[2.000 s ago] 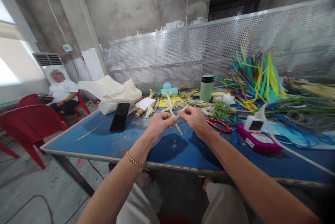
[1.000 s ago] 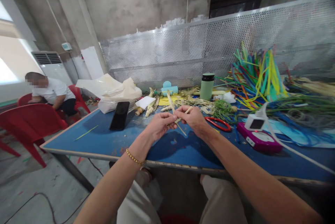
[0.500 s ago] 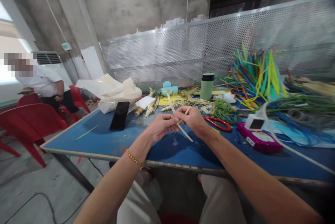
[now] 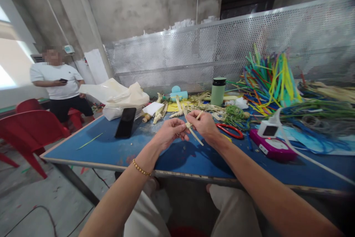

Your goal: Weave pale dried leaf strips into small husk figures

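Pale dried plant strips [image 4: 197, 138] cross and fold over each other between my fingertips above the blue table. My left hand [image 4: 169, 132], with a gold bead bracelet at the wrist, pinches the strips from the left. From the other side, my right hand [image 4: 204, 124] closes thumb and fingers on the same strips close to the crossing. One strip end points down toward me, and others stick up beyond the fingers. Red-handled scissors [image 4: 230, 131] lie just right of my right hand. The exact fold is partly covered by my fingers.
A black phone [image 4: 125, 123] leans at left near a thin green strip [image 4: 89, 141]. Behind my hands are a green tumbler [image 4: 218, 92], dried husks and green string [image 4: 234, 114]. A magenta box [image 4: 273, 147] with a white cable sits right. A person [image 4: 59, 81] is beyond the table.
The strips have shifted into a tighter crossing between my fingers, and my hands have barely moved. The person at the left has straightened up and turned, with a dark device now visible in one hand.
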`<state>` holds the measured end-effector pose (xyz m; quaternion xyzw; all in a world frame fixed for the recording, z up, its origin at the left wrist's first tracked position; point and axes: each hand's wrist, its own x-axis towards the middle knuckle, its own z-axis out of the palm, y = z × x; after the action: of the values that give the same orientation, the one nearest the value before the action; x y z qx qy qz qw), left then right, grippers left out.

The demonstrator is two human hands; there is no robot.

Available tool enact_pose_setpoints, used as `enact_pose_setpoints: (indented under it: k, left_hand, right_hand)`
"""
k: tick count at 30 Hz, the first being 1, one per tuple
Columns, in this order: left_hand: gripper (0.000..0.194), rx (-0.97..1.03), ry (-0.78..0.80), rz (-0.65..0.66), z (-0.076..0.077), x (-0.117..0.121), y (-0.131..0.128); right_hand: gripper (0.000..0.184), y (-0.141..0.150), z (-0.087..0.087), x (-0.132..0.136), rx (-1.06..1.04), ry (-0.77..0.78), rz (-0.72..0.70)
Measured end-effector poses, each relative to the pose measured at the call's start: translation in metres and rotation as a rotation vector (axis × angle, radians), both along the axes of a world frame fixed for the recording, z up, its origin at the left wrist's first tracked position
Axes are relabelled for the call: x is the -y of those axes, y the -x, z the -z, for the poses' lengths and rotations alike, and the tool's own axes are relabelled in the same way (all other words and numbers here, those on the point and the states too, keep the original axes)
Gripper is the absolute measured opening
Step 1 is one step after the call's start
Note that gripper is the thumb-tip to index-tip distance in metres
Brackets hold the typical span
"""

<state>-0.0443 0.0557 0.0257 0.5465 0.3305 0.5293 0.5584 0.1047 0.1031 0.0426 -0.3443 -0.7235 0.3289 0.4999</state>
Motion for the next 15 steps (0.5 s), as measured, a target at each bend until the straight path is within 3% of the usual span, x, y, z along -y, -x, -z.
enact_pose_setpoints:
  k: [15]
  left_hand:
    - [0.036, -0.051, 0.009, -0.061, -0.0025, 0.0011, -0.0015]
  right_hand:
    - [0.023, -0.0002, -0.0016, 0.0012, 0.102, -0.115, 0.094]
